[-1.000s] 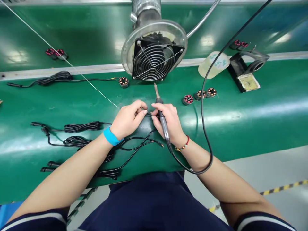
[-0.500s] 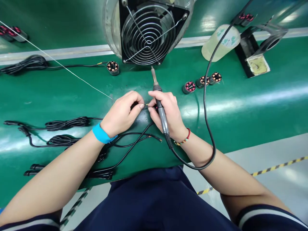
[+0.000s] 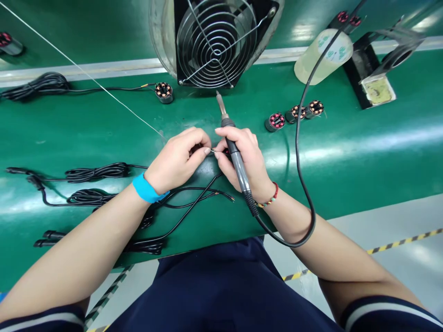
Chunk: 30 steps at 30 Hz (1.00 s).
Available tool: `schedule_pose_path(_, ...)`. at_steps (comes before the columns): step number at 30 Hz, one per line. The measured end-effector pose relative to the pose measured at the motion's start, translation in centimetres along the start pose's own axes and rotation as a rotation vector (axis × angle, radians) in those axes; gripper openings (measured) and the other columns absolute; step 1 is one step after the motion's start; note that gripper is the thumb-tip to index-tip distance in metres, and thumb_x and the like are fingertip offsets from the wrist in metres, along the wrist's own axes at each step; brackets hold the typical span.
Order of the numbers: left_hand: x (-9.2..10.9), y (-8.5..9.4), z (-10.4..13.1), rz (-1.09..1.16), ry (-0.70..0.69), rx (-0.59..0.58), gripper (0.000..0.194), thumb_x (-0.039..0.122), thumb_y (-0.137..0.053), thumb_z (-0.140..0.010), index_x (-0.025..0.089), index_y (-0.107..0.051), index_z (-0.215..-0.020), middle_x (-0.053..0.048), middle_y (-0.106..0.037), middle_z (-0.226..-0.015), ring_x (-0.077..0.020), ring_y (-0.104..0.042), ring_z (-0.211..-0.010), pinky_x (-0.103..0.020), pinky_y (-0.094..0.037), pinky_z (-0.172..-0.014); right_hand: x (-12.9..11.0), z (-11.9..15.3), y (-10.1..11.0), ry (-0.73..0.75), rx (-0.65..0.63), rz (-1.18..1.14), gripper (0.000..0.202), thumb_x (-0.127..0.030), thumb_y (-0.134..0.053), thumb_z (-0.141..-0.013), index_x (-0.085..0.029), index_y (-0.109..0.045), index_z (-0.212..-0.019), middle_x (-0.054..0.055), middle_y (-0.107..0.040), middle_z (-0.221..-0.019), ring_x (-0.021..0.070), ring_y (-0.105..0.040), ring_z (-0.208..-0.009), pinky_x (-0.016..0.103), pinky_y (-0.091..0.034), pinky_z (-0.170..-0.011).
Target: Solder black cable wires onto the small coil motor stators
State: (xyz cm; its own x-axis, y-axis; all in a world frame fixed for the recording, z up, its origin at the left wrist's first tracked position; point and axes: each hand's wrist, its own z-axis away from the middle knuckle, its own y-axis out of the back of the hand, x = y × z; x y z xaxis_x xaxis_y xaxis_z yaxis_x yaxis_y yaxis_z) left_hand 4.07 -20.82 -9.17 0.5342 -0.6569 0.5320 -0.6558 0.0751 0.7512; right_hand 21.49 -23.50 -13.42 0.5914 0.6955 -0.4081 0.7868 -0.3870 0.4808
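Observation:
My right hand (image 3: pixel 247 159) is closed around the grey-black handle of a soldering iron (image 3: pixel 238 166), its bare tip angled away toward the fan. The thumb and fingertips of that hand also meet beside a small motor stator (image 3: pixel 226 151), of which only a bit of red shows. My left hand (image 3: pixel 180 159) pinches a thin wire (image 3: pixel 212 151) that reaches across to the right fingertips. A pale solder strand (image 3: pixel 131 112) slants down from the upper left to the back of my left hand. How it runs inside the fingers is hidden.
A fan with a wire guard (image 3: pixel 216 50) stands ahead. Wound stators (image 3: pixel 276 121) sit to the right, another stator (image 3: pixel 164 92) left of the fan. Coiled black cables (image 3: pixel 97 173) lie at left. A cream roll (image 3: pixel 323 57) and an iron stand with sponge (image 3: pixel 379 90) are at back right.
Both hands stay close together and have shifted slightly rightward. Between the fingertips, a silvery strand shows where yellowish wire ends were visible. The view has moved a little.

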Motion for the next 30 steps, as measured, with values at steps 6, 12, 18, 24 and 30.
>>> schedule_pose_path(6,0.2,0.2,0.2,-0.106,-0.144,-0.021,0.013,0.014,-0.052,-0.084,0.011,-0.065,-0.085,-0.001,-0.060,-0.087,-0.0041,-0.052,-0.083,-0.016,-0.041,-0.077,-0.1,0.1,0.3,0.006,-0.006,-0.052,0.036,-0.014,-0.057,-0.087,-0.017,-0.046,-0.122,-0.004,-0.064,-0.093,0.0128,-0.052,-0.095,0.031,-0.038,-0.087)
schedule_pose_path(12,0.7,0.0,0.2,-0.071,-0.088,0.026,0.012,0.014,-0.055,-0.081,0.011,-0.065,-0.077,0.000,-0.059,-0.081,-0.0026,-0.052,-0.076,-0.015,-0.040,-0.072,0.0,0.2,0.5,0.050,-0.024,-0.014,0.036,-0.016,-0.057,-0.088,-0.018,-0.047,-0.122,-0.003,-0.063,-0.095,0.0148,-0.051,-0.095,0.031,-0.037,-0.086)
schedule_pose_path(18,0.9,-0.2,0.2,-0.100,-0.050,0.044,0.013,0.015,-0.054,-0.077,0.010,-0.066,-0.074,-0.003,-0.059,-0.082,-0.0048,-0.053,-0.079,-0.017,-0.041,-0.073,0.0,0.2,0.7,0.034,-0.047,-0.006,0.033,-0.015,-0.058,-0.087,-0.019,-0.050,-0.119,-0.006,-0.064,-0.095,0.0117,-0.052,-0.092,0.030,-0.035,-0.085)
schedule_pose_path(24,1.1,-0.2,0.0,-0.061,0.019,0.005,0.014,0.015,-0.053,-0.074,0.011,-0.066,-0.070,-0.003,-0.060,-0.082,-0.0056,-0.053,-0.078,-0.018,-0.042,-0.074,0.3,-0.1,2.0,-0.119,-0.030,-0.103,0.036,-0.014,-0.055,-0.088,-0.013,-0.051,-0.124,0.000,-0.064,-0.092,0.0140,-0.058,-0.097,0.036,-0.044,-0.095)
schedule_pose_path(30,1.4,-0.5,0.1,-0.040,0.057,-0.008,0.010,0.008,-0.056,-0.072,0.011,-0.066,-0.069,-0.001,-0.059,-0.082,-0.0028,-0.051,-0.076,-0.016,-0.040,-0.072,-1.3,-0.5,5.5,-0.143,-0.105,-0.106,0.032,-0.025,-0.051,-0.096,-0.011,-0.054,-0.125,0.003,-0.058,-0.126,0.0080,-0.058,-0.110,0.025,-0.049,-0.099)
